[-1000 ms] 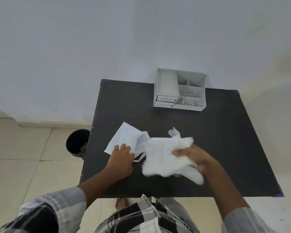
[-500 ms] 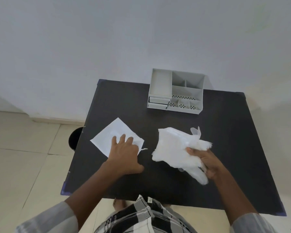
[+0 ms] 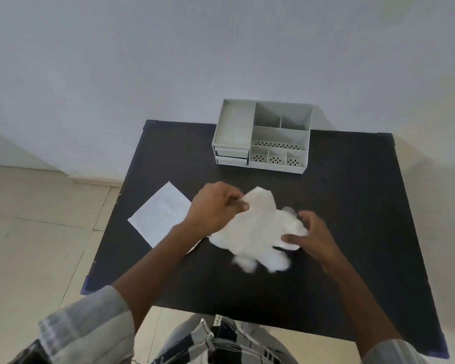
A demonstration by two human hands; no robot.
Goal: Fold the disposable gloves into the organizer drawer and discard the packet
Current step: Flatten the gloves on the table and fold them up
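Note:
A crumpled bunch of white disposable gloves (image 3: 258, 232) lies on the black table (image 3: 352, 232) near its middle. My left hand (image 3: 216, 206) pinches the bunch at its upper left corner. My right hand (image 3: 310, 235) grips its right edge with thumb and fingers. The flat white packet (image 3: 160, 214) lies on the table to the left, partly under my left forearm. The grey organizer (image 3: 263, 137) stands at the table's far edge, with two shut drawers (image 3: 231, 156) at its lower left.
A white wall rises behind the table. Beige tiled floor (image 3: 37, 232) lies to the left. The organizer has several open compartments on top.
My left hand has let go of the packet and moved right to take hold of the gloves. The gloves have come down towards the table's middle between both hands.

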